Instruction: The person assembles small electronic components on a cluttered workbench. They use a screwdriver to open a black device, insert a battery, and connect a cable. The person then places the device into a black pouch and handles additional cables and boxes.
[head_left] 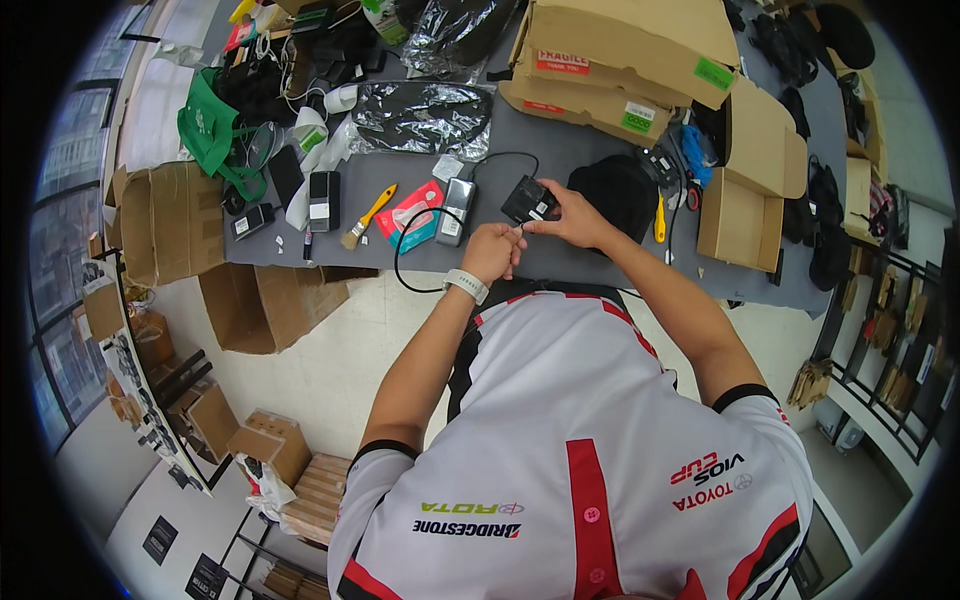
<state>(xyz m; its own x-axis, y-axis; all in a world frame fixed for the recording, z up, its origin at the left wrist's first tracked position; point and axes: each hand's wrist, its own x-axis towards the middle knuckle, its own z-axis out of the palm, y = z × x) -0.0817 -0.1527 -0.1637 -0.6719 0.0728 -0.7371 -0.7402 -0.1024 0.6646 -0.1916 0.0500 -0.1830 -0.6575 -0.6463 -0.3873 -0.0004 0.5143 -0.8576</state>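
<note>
The black box sits at the table's near edge, just in front of the person's body. The right hand grips its right side, the thumb reaching along the near edge. The left hand is curled, finger and thumb pinched together beside that thumb; whatever they pinch is too small for me to make out. A black cable loops across the grey device and reaches the left wrist, where I lose it. A thin cord arcs to the box's far side.

The step in hand looks to me like fine fingertip work at the box's near edge. I'd steady the box on the table rather than in the air, turn the near edge up to see it, and work straight, without twisting. Slack matters too: a snagged loop could drag the device or the red packet beneath it.
</note>
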